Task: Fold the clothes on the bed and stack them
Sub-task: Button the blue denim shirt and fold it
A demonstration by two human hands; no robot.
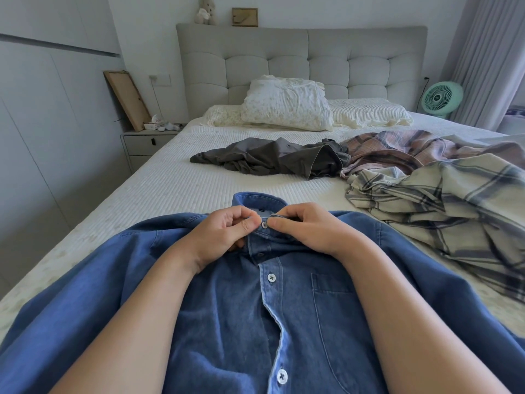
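A blue denim shirt (241, 322) lies face up on the bed (170, 189), collar pointing toward the headboard. My left hand (224, 234) pinches the left side of the collar at the top button. My right hand (306, 228) pinches the collar's right side, thumb against that button. Beyond the shirt lie a crumpled dark grey garment (272, 159), a pink plaid garment (397, 147) and a cream plaid shirt (443, 206), all unfolded.
Pillows (287, 105) are piled against the padded headboard (301, 58). A nightstand (145, 145) with a leaning frame stands at the left, beside wardrobe doors. At the far right stand a green fan (441, 98) and a curtain.
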